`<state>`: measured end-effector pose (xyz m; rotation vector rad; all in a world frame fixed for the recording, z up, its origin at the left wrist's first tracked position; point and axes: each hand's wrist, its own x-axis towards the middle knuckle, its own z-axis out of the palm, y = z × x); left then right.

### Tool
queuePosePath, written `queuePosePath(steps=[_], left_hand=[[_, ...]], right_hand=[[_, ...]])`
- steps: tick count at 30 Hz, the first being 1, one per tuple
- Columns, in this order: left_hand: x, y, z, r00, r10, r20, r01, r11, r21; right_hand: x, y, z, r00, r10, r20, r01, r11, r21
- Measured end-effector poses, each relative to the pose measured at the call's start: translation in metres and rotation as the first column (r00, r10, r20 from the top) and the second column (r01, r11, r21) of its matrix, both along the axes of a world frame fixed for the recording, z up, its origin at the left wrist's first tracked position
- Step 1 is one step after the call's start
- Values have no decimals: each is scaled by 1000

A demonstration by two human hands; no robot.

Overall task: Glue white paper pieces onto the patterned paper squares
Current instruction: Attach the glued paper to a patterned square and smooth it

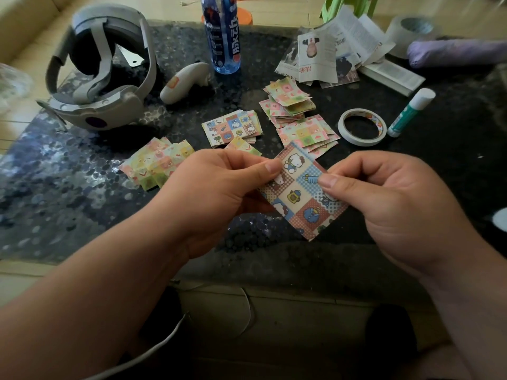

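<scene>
Item 1, held: I log one patterned paper square (pixel 297 200), checked pink and blue with cartoon figures. It is turned corner-up and held above the near middle of the table (pixel 68 187).

Item 2: left hand (pixel 216 193), fingers curled, thumb pinching the square's upper left edge.

Item 3: right hand (pixel 389 207), fingers curled, thumb pinching the square's right edge. I cannot see the fingers behind the paper.

Item 4: four lots of patterned squares lying on the table, beyond the hands:
- a fanned yellow-pink lot (pixel 156 163) at the left;
- a blue-toned stack (pixel 231 128) in the middle;
- a loose pink-green heap (pixel 288 102) farther right;
- a spread lot (pixel 307 133) just beyond the held square.

Item 5: glue stick (pixel 411 112), green body, white cap on, lying at the right.

Item 6: small tape roll (pixel 362 127), flat, between the spread lot and the glue stick.

Item 7: newspaper cuttings (pixel 329 53), far right, with a larger tape roll (pixel 411 31) and a purple bundle (pixel 455 53) beyond.

Item 8: blue bottle (pixel 222 34), upright, far middle.

Item 9: grey headset (pixel 101 69), far left, with a white controller (pixel 183 82) beside it.
</scene>
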<state>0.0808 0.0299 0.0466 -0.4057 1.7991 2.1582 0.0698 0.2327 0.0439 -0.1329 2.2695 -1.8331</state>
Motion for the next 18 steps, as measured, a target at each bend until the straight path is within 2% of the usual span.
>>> queuePosePath(steps=[6,9,14,18], left_hand=[[-1,1,-1,1000,11,-8,-11,999,-39],[0,1,-2,1000,18,12,-18,1000,4],[3,-3,-1,992,-55,115,44,994,99],[6,2,-2,989,-57,134,40,991,126]], right_hand=[[0,-1,1,999,-25,22,25,1000,-9],[0,-3,1,998,-35,52,37,999,-33],[-1,-7,7,980,-83,181,113,980,-165],[0,-11,7,955,-120,271,175,967,-186]])
